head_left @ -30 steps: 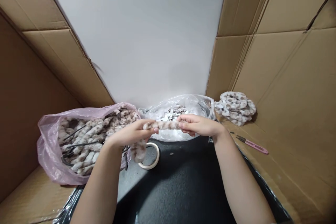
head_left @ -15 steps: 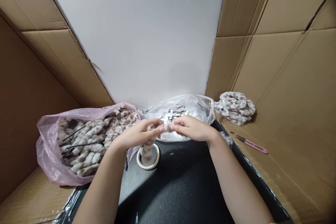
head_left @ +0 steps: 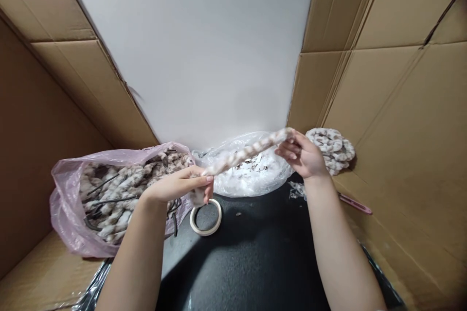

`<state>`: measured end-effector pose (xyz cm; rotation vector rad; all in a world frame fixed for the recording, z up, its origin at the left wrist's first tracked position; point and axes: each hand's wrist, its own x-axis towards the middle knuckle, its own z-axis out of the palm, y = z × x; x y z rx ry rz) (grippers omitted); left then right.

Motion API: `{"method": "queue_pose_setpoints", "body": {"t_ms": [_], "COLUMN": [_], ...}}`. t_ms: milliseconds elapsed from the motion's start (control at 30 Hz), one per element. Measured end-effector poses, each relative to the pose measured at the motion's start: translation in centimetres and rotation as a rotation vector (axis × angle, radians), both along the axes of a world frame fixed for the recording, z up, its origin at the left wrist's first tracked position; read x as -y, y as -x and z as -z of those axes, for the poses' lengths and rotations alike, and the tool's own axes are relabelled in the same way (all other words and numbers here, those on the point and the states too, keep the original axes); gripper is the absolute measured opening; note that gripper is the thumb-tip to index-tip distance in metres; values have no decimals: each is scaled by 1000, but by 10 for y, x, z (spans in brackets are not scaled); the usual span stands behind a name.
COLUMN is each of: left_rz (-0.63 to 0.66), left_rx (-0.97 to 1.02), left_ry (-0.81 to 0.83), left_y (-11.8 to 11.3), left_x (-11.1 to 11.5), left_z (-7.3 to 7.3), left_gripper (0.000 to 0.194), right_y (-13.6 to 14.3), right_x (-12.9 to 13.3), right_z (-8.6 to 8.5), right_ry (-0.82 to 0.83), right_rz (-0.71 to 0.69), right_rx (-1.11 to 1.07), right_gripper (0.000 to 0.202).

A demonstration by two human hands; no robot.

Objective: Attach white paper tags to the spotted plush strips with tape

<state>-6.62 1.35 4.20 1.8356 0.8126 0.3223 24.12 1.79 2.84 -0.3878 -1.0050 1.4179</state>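
A fluffy white-and-brown strip [head_left: 248, 152] is stretched slantwise between my two hands, higher at the right. My left hand [head_left: 189, 183] pinches its lower part, and a short end hangs below those fingers. The upper right end is gripped by the thumb and fingers of my right hand [head_left: 301, 154]. Beneath my left hand, a cream tape ring [head_left: 206, 217] lies on the dark surface [head_left: 248, 252]. Behind the strip is a clear plastic bag [head_left: 251, 182] with small white and brown pieces in it.
At left, a pink plastic bag [head_left: 69, 209] holds fluffy strips and dark cords. A coiled fluffy bundle [head_left: 332, 150] sits at right, near a pink-handled tool [head_left: 355, 203]. Crumpled clear plastic [head_left: 297, 190] lies by my right wrist. Cardboard panels [head_left: 394, 107] stand on both sides.
My hands have moved apart, the right one up and to the right, the left one slightly left. The strip between them is now drawn out long, no longer hanging over the tape ring.
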Motion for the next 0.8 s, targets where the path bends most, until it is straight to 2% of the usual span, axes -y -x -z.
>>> {"method": "queue_pose_setpoints", "body": {"t_ms": [133,300,467,600,800], "left_rz": [7,-16,-57,-136,-328], "left_rx": [65,62,40,114,350], "left_ry": [13,-36,-55,-85,-182], "left_y": [17,36,46,49,44], "left_x": [-7,-11,-11,-12,-15], "left_z": [1,2,5,7,8], "left_gripper": [37,40,47,50,55], "right_y": [-18,-36,-46,-52,-51], "right_x": [-2,0,0,0,3], "right_z": [-3,-5,-1,2,-1], "right_ry": [125,76,-64,-191,-154], "right_rz": [76,179,346,432,424], "right_rx": [-309,-511,-341,-150,-52], "right_gripper": [35,37,38,37,42]}}
